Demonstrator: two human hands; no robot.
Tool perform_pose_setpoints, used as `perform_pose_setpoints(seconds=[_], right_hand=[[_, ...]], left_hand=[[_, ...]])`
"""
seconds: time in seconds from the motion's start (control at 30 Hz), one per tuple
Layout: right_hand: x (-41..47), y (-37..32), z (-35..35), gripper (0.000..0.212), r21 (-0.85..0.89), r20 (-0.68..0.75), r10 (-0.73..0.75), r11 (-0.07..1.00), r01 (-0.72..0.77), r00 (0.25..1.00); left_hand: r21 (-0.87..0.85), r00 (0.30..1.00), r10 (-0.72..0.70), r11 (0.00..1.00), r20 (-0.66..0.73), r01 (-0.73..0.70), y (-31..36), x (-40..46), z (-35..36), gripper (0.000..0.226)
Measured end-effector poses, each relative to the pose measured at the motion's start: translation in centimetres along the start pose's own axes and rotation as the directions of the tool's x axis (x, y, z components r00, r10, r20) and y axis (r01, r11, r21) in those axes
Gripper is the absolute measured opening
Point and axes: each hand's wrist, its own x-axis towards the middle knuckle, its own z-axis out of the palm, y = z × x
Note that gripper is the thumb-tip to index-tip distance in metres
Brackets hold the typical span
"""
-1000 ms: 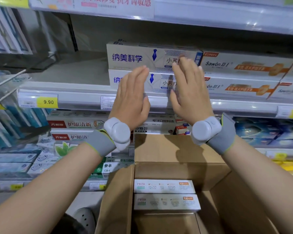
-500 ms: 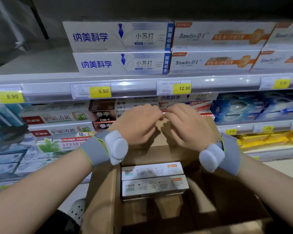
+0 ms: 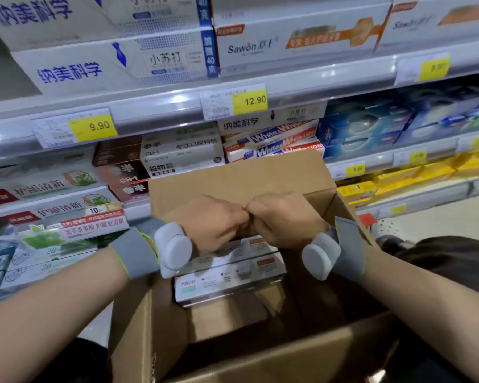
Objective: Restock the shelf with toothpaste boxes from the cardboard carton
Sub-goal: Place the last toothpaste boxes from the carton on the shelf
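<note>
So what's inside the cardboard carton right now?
The cardboard carton holds stacked white toothpaste boxes. Left hand and right hand reach in, covering the top box's far edge; the count is hidden.

Yellow price tag (image 3: 250,100) on upper shelf rail: "12.90". Second yellow tag (image 3: 96,126), left: "9.90". Blue-lettered box (image 3: 116,64): "纳美科学", "小苏打". Orange-striped box (image 3: 296,45): "Sawon". Red-and-blue boxes (image 3: 277,142): "White&White", "LION".

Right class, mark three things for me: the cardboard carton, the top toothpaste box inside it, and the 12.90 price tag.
cardboard carton (image 3: 233,181): head view, on its far upright flap.
top toothpaste box (image 3: 233,265): head view, on its printed top face.
12.90 price tag (image 3: 250,100): head view, on the yellow part.
</note>
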Motion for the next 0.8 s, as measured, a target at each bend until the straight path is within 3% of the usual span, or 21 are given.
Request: perform_pose_setpoints(seconds=[0.1, 0.23, 0.33, 0.43, 0.53, 0.63, 0.73, 0.8], right_hand=[[0.0, -0.6, -0.1, 0.024, 0.005, 0.095, 0.041, 0.999, -0.042, 0.995], [-0.5, -0.4, 1.1, 0.021, -0.087, 0.158, 0.018, 0.996, -0.004, 0.987], [-1.8, -0.5, 2.8, 0.015, -0.13, 0.118, 0.043, 0.991, -0.027, 0.992], [-2.9, -0.3, 4.1, 0.019, -0.128, 0.23, 0.148, 0.984, -0.121, 0.962], [-3.5, -0.2, 4.8, 0.028, -0.165, 0.313, 0.324, 0.944, -0.284, 0.893], [-3.7, -0.7, 5.2, 0.031, -0.119, 0.352, 0.458, 0.887, -0.446, 0.816], [-3.7, -0.7, 5.5, 0.037, -0.039, 0.527, 0.558, 0.769, -0.638, 0.641], [-3.5, -0.7, 5.5, 0.04, 0.053, 0.641, 0.551, 0.663, -0.747, 0.534]], left_hand=[[0.04, 0.999, 0.028, 0.999, 0.021, -0.029, 0.5, 0.3, 0.4, 0.033], [0.081, 0.984, -0.062, 0.996, 0.169, 0.048, 0.8, 0.7, 1.0, 0.03], [0.19, 0.944, -0.127, 0.979, 0.306, 0.07, 1.0, 1.0, 1.9, 0.03], [0.176, 0.87, -0.213, 0.973, 0.445, 0.148, 1.4, 0.5, 3.7, 0.025], [0.189, 0.828, -0.256, 0.965, 0.499, 0.184, 2.1, 0.2, 4.3, 0.038], [0.171, 0.834, -0.269, 0.962, 0.481, 0.212, 2.8, 0.2, 4.7, 0.044], [0.147, 0.832, -0.278, 0.96, 0.481, 0.236, 3.3, 0.2, 4.9, 0.047], [0.129, 0.83, -0.298, 0.954, 0.471, 0.269, 3.4, 0.1, 5.2, 0.046]])
